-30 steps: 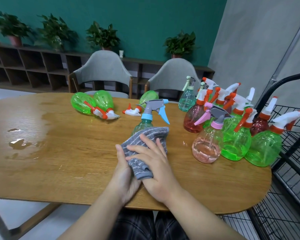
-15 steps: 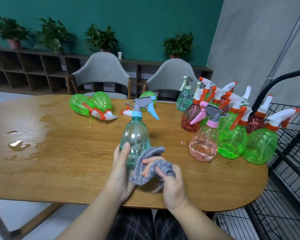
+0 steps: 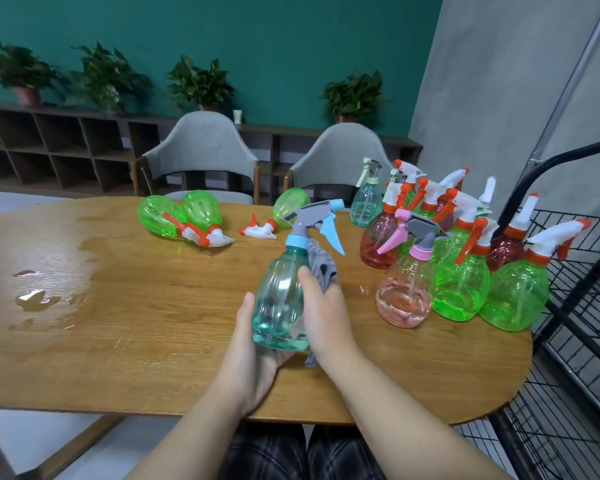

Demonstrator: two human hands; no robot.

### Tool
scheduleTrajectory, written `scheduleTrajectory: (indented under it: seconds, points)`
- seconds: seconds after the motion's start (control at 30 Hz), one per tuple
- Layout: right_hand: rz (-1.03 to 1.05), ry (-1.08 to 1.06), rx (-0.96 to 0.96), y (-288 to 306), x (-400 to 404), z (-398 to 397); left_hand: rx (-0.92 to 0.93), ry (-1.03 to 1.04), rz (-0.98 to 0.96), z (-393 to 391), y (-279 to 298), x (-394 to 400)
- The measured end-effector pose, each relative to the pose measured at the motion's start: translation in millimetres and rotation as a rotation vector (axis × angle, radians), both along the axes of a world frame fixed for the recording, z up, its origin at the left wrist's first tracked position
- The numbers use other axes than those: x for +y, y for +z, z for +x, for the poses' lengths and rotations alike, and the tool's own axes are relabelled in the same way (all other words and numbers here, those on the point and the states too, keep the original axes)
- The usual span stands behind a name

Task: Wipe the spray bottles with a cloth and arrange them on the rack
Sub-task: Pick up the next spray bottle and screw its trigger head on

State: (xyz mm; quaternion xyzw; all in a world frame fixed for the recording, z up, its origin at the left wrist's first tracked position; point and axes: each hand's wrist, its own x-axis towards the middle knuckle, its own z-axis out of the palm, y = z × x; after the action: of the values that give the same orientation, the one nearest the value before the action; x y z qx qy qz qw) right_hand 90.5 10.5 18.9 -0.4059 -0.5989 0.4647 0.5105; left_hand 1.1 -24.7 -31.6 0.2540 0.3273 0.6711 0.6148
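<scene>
Both forearms reach in from the bottom edge, bare, converging toward centre. Left hand (image 3: 252, 362) is palm-up and cupped, thumb up along the left side of the teal bottle (image 3: 280, 299), supporting its base from below. Right hand (image 3: 324, 320) is on the bottle's right side, back of hand facing the camera, thumb laid across the front, fingers wrapped round behind and pressing the grey cloth (image 3: 321, 268) against it. Fingertips on both hands are hidden. Wrists roughly straight; hands just beside each other, bottle between.
</scene>
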Motion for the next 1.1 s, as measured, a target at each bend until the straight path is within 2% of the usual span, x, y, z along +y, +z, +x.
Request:
scheduleTrajectory:
  seconds: [0.13,0.33,0.53,0.63,0.7,0.83,0.9,1.0,1.03,1.1]
  points:
    - [0.315,0.005,-0.173,-16.0,1.4,4.4,0.027,0.002,-0.062,-1.6,-1.1,1.3]
    - [0.53,0.116,-0.317,-32.5,0.5,15.1,0.042,-0.045,-0.047,-2.0,-3.5,2.0]
    - [0.566,0.231,-0.263,-39.9,-12.4,22.2,-0.034,-0.053,0.023,-3.4,-2.2,-0.4]
    - [0.602,0.226,-0.149,-42.7,-15.7,27.1,-0.063,-0.046,0.015,-3.8,-2.8,0.8]
    - [0.467,0.194,0.011,-45.0,-14.2,30.0,-0.063,-0.024,0.025,-4.3,-4.7,0.8]
    - [-0.375,-0.003,0.679,-31.8,-3.7,34.0,-0.009,-0.009,0.02,-4.9,-6.0,-0.1]
    - [-0.56,-0.085,0.866,-23.2,2.1,35.8,0.01,-0.018,0.028,-5.7,-7.9,1.4]
    - [-0.53,-0.092,0.789,-7.3,4.9,32.1,0.039,-0.043,0.02,-4.5,-6.2,0.7]
    - [-0.487,-0.058,0.717,-3.3,3.6,27.9,0.054,-0.058,0.016,-3.6,-5.3,0.4]
    - [-0.35,-0.02,0.447,-0.8,0.6,19.6,0.082,-0.075,0.016,-2.2,-3.8,-0.7]
